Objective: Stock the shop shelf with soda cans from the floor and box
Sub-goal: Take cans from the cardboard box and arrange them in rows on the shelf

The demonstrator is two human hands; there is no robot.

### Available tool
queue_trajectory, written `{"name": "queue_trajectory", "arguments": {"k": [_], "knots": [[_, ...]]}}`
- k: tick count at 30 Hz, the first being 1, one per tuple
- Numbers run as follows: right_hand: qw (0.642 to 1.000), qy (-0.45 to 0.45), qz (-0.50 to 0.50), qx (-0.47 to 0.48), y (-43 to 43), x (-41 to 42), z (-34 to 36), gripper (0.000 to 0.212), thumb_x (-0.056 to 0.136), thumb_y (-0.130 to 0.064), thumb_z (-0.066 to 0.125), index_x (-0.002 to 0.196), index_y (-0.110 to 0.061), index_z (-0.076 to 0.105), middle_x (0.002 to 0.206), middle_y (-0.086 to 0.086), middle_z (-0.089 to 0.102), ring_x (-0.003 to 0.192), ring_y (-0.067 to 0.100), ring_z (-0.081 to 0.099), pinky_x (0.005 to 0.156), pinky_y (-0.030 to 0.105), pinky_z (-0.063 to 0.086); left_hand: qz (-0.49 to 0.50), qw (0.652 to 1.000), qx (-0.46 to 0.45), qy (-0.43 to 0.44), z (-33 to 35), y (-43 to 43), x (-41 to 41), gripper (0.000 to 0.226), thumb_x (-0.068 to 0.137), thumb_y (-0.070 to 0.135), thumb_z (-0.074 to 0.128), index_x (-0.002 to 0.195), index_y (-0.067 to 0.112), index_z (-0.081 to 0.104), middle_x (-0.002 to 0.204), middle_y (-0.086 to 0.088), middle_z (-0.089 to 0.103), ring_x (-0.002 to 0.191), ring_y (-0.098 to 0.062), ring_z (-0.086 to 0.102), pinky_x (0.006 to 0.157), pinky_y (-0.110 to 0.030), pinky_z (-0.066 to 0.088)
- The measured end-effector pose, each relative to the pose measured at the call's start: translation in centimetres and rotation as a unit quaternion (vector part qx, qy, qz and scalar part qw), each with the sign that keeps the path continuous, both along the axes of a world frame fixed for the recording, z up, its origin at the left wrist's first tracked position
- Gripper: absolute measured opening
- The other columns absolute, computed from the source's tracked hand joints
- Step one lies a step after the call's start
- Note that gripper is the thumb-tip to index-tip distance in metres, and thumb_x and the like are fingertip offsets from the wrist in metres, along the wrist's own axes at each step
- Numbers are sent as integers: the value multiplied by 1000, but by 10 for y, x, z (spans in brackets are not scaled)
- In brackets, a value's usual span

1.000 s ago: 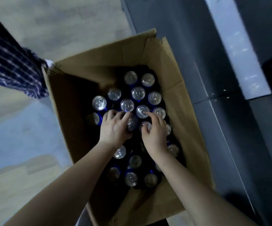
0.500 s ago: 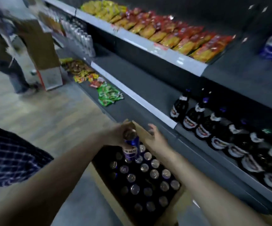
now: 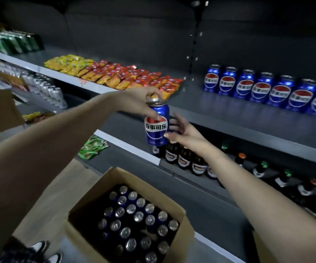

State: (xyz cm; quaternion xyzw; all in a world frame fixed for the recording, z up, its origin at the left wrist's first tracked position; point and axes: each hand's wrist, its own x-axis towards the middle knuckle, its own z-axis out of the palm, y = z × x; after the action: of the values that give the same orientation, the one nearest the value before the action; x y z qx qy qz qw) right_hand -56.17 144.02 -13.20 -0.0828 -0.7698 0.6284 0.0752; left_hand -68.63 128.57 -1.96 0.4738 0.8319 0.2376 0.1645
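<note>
My left hand grips a blue soda can by its top rim and holds it upright in the air in front of the grey shelf. My right hand reaches in from the right with spread fingers, its thumb tip touching the can's lower side. A row of several matching blue cans stands on that shelf to the right. Below me, an open cardboard box holds several more cans, seen from their silver tops.
Yellow and red snack packets lie on the same shelf to the left of the can row. Dark bottles fill the shelf below. Silver cans and green packets sit further left. My shoes stand beside the box.
Both hands left the box. My left hand lifted one can from it up to shelf height, and my right hand rose beside it and now touches it. My view swung up to the shelves.
</note>
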Motion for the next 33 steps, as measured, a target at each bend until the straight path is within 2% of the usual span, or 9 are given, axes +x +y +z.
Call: {"name": "queue_trajectory", "arguments": {"k": [2,6,11,16,19,22,25,28,33], "knots": [[998,25,-50,35,33,26,18,92,75,-15,76,146,-11,19,129,10,48,116,21,52,103,36,43,-24,1000,18,9,17,43,19,47,72,21,79,110,28,53,95,11,65,83,-2,63,70,-12,52],[980,67,-152,107,105,81,61,83,74,-21,77,142,-15,31,124,-2,54,109,10,55,93,23,45,-70,996,38,36,38,139,64,47,64,38,81,103,37,56,100,12,65,92,-8,64,85,-30,53],[938,44,-281,200,181,135,92,66,65,-35,83,120,-21,49,106,-7,64,100,9,61,87,26,49,-88,991,82,55,58,259,131,44,69,36,79,108,32,58,91,7,67,65,-3,66,62,-21,54],[906,0,-359,225,255,180,105,54,64,-36,82,105,-21,50,94,-9,58,88,9,57,71,19,40,-119,988,86,49,59,349,175,45,65,40,80,104,37,57,101,9,66,92,-13,65,86,-32,54],[899,-19,-377,221,299,204,109,54,65,-33,81,109,-20,53,94,-9,59,86,9,58,71,19,41,-125,982,138,24,53,387,195,50,70,40,78,114,35,54,93,14,63,88,-5,60,78,-19,46],[892,-22,-405,199,341,223,108,58,64,-28,81,114,-19,53,102,-6,63,93,10,60,77,22,47,-70,973,221,-7,22,419,205,49,81,47,66,125,32,49,94,11,61,82,-5,57,76,-22,41],[885,-32,-427,184,380,238,96,65,60,-25,83,116,-18,51,109,-4,64,100,13,61,88,29,51,-35,986,160,-7,-34,442,201,38,85,52,54,116,30,56,106,8,66,95,-14,61,86,-32,49],[876,-60,-443,182,409,245,83,66,58,-27,85,113,-21,48,109,-4,63,100,13,60,88,29,50,-91,993,75,25,-75,456,199,25,87,37,59,106,23,64,109,1,66,101,-18,62,91,-34,49],[866,-93,-466,155,442,237,53,69,56,-27,85,115,-23,49,110,-5,63,102,14,60,87,26,48,-163,980,62,94,-107,474,196,35,93,36,50,125,22,54,133,4,51,120,-13,47,102,-28,38]]}}
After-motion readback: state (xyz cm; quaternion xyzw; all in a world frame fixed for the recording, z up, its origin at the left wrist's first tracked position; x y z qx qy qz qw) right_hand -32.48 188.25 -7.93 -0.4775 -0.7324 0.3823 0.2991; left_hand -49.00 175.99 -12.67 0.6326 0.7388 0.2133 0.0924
